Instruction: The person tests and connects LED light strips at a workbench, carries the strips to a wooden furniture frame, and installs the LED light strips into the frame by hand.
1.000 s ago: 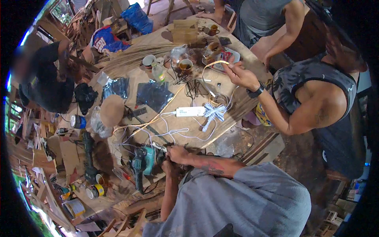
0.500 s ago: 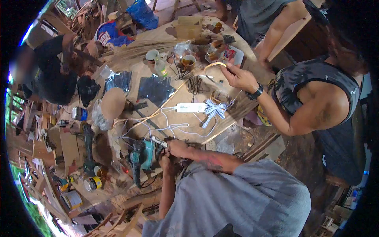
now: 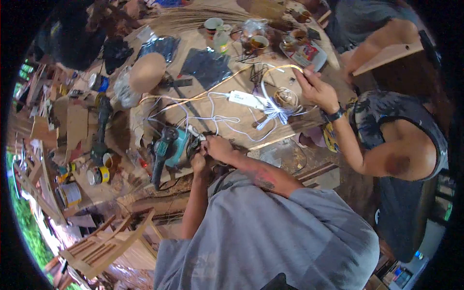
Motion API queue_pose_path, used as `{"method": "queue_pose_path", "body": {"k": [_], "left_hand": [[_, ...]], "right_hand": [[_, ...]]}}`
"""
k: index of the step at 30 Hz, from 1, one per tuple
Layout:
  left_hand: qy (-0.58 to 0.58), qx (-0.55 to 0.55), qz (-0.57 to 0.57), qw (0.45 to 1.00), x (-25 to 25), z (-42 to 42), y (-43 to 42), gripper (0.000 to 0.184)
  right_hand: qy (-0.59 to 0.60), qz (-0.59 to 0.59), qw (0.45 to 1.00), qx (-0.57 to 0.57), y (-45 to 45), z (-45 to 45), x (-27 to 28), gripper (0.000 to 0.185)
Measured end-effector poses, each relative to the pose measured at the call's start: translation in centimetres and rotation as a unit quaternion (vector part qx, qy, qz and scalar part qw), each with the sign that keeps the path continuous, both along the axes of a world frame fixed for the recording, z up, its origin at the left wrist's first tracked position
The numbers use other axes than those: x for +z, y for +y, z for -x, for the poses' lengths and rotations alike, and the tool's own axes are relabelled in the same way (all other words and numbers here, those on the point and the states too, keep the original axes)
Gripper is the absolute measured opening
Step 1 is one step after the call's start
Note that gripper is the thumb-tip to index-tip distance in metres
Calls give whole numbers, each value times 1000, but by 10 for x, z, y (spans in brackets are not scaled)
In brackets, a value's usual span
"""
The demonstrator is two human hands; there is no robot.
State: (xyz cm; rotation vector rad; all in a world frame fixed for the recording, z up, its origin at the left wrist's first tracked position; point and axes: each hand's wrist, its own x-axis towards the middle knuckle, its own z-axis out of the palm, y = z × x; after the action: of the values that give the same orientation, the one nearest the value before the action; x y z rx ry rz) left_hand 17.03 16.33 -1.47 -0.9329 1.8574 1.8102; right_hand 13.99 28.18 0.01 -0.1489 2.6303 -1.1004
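Head view: from where I stand, the worker's right hand (image 3: 220, 147) and left hand (image 3: 198, 162) meet at the near edge of the table (image 3: 290, 125), fingers bunched by a small white piece (image 3: 195, 132) that lies just beside a teal power tool (image 3: 178, 149). I can't tell whether either grip is closed, or on what; that spot is too small and dark. White cable (image 3: 203, 117) loops over the wood near a white box (image 3: 246, 99). To the right, a co-worker's hand (image 3: 320, 92) pinches a yellow strip (image 3: 285, 66).
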Motion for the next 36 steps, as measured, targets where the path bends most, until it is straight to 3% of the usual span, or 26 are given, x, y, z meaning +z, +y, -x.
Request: {"method": "queue_pose_path", "body": {"k": [1,3,4,8,11,14,17,19,22,23,25,27,32,34,35,36], "left_hand": [[8,-60,101,993,-5,-1,-6,24],[-16,128,-89,988,-30,-2,-8,24],[39,157,-176,971,-31,-6,-6,27],[97,185,-195,958,-41,-7,-2,30],[-4,56,-72,996,-32,-3,-15,29],[-1,15,-10,1000,-26,-1,-15,29],[59,15,-40,997,-50,-1,-14,26],[59,150,-181,970,-56,-1,-9,26],[62,160,-176,969,-53,-1,-5,29],[62,160,-176,969,-73,-1,-15,29],[23,41,-9,999,-130,-4,-41,39],[27,29,-26,999,-91,-6,-28,40],[32,-59,8,998,-76,-9,-28,44],[5,99,-172,980,-64,-7,-18,39],[6,100,-173,980,-87,-9,-24,39],[48,12,-88,995,-130,-12,-35,34]], "right_hand": [[0,5,1000,8,-3,1,1,29],[-8,-17,1000,0,-5,2,2,31],[-9,-19,1000,1,-5,1,2,32],[-3,-30,1000,0,-7,1,2,32],[6,-28,1000,-4,-10,2,2,31],[-2,-25,1000,-8,-10,1,2,31],[16,-34,999,-8,-10,2,5,30],[-7,-38,999,-12,-9,2,8,30],[-2,-36,999,-16,-10,1,10,31],[-2,-37,999,-16,-10,1,9,31],[-27,-34,999,-10,-9,2,4,33],[-34,-31,999,-15,-9,2,7,34],[-43,-36,998,-25,-9,1,9,34],[-31,-36,999,-26,-10,2,8,33],[-31,-37,999,-24,-10,1,8,33],[-32,-36,998,-27,-10,0,9,33]]}}
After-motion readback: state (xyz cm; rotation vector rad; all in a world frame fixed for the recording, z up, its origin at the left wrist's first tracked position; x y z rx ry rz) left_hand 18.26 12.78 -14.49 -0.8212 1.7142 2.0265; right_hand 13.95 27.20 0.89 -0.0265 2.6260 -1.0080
